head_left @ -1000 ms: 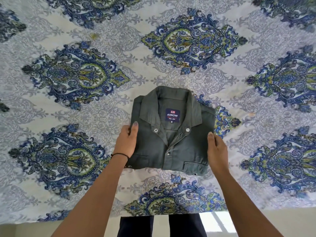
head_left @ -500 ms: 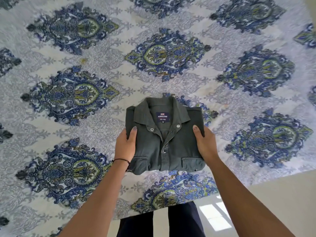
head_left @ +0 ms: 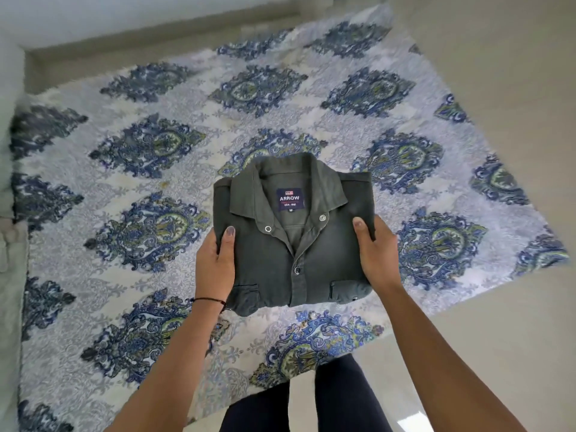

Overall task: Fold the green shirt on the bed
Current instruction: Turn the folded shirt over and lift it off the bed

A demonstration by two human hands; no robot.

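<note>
We have lifted the folded shirt (head_left: 293, 244) off the bed (head_left: 124, 182); left hand (head_left: 215, 263) and right hand (head_left: 377, 254) clasp its sides. Folding appears complete.

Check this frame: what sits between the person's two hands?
In the head view, the folded green shirt fills the whole stretch. The left hand grips its left edge and the right hand its right edge, thumbs on top, collar facing up.
</note>
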